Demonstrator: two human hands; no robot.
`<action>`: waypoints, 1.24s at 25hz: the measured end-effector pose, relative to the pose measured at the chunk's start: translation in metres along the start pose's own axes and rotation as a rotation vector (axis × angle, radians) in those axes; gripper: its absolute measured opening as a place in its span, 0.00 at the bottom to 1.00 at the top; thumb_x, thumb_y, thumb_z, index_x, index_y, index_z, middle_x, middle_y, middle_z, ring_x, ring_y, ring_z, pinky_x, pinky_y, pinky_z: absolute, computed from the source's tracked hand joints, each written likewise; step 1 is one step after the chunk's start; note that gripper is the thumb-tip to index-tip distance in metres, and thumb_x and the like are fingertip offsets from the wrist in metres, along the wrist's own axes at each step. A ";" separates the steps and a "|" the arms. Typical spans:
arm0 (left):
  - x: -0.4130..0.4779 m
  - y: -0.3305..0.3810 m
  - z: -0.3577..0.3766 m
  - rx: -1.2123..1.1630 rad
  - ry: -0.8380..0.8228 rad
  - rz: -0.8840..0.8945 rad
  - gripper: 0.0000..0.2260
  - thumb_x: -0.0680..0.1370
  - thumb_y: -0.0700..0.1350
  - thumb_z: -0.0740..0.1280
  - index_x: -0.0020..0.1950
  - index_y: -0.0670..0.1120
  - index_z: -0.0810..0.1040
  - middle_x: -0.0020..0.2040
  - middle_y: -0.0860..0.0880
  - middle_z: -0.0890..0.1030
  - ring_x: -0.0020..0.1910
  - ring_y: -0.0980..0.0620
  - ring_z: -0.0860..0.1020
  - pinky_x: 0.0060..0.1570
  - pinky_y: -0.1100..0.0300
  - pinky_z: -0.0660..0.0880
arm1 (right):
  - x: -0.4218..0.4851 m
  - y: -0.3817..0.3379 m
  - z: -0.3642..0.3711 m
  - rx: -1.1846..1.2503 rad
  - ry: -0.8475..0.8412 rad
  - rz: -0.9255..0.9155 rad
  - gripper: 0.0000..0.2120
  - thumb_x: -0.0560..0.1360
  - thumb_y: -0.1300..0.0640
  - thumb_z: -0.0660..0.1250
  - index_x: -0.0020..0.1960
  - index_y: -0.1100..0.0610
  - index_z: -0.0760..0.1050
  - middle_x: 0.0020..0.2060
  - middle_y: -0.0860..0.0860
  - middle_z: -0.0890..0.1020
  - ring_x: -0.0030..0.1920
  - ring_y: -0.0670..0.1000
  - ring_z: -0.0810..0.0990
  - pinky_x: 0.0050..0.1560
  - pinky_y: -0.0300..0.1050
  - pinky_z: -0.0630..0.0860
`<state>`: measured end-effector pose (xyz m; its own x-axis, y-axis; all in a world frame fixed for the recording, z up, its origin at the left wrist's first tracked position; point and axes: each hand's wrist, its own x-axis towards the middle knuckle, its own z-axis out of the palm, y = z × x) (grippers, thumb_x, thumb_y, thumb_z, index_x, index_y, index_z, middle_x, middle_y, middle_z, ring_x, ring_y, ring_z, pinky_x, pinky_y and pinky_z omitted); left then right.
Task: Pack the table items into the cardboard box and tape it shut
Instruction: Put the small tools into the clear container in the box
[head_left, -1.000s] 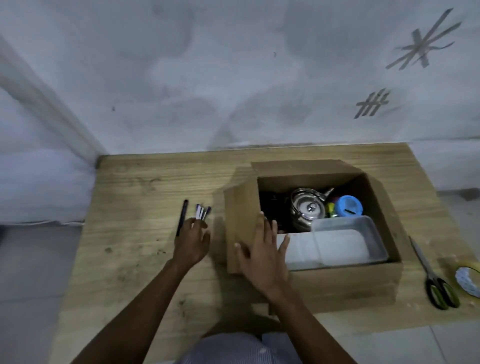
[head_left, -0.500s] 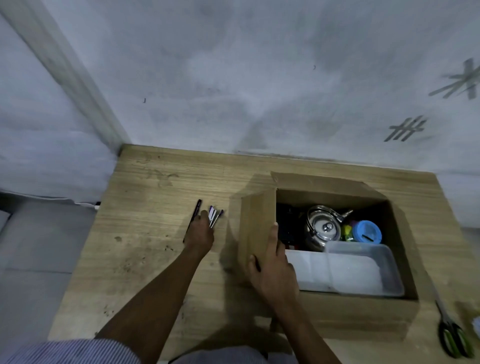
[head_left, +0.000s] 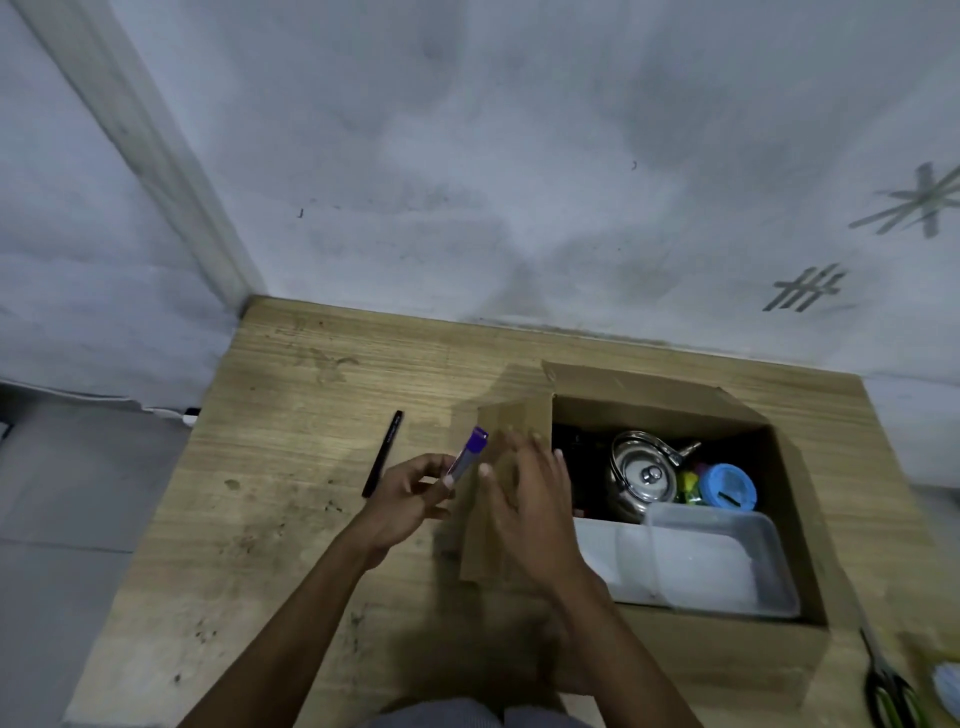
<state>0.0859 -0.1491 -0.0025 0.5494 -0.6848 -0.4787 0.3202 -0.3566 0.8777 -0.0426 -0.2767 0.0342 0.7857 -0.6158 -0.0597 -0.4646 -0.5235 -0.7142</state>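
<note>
Left hand (head_left: 410, 493) pinching purple-capped pen (head_left: 467, 454) | right hand (head_left: 530, 501) spread, empty, beside it | light, stiff, slick: grip mid-barrel | cardboard box (head_left: 701, 660) just right

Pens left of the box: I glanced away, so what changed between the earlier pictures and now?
The left hand took hold of the purple-capped pen and lifted it off the table toward the box. The right hand, fingers straight, shifted up along the box's left flap. The black pen, the kettle and the tub stayed put.
</note>
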 end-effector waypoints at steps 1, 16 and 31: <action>-0.009 0.005 0.002 -0.033 -0.012 0.032 0.10 0.80 0.41 0.67 0.59 0.51 0.82 0.55 0.48 0.83 0.51 0.50 0.83 0.50 0.53 0.82 | 0.008 -0.008 -0.003 0.131 -0.102 0.073 0.28 0.80 0.40 0.60 0.76 0.50 0.63 0.74 0.48 0.68 0.75 0.46 0.60 0.76 0.50 0.60; -0.035 -0.018 0.044 0.199 -0.207 -0.034 0.10 0.80 0.52 0.66 0.61 0.59 0.77 0.60 0.56 0.79 0.59 0.56 0.78 0.51 0.63 0.77 | -0.014 0.033 -0.069 0.617 0.171 0.341 0.17 0.73 0.56 0.75 0.59 0.52 0.76 0.48 0.50 0.85 0.50 0.48 0.84 0.52 0.46 0.82; -0.037 -0.026 0.106 0.466 -0.182 0.091 0.25 0.77 0.62 0.61 0.69 0.53 0.61 0.67 0.51 0.64 0.64 0.52 0.72 0.60 0.59 0.73 | -0.037 0.089 -0.079 -0.371 -0.101 0.270 0.25 0.70 0.59 0.77 0.64 0.55 0.73 0.60 0.54 0.79 0.57 0.54 0.79 0.55 0.46 0.77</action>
<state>-0.0241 -0.1816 -0.0048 0.4025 -0.8113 -0.4240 -0.1236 -0.5072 0.8529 -0.1454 -0.3465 0.0281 0.6435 -0.7083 -0.2901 -0.7583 -0.5386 -0.3672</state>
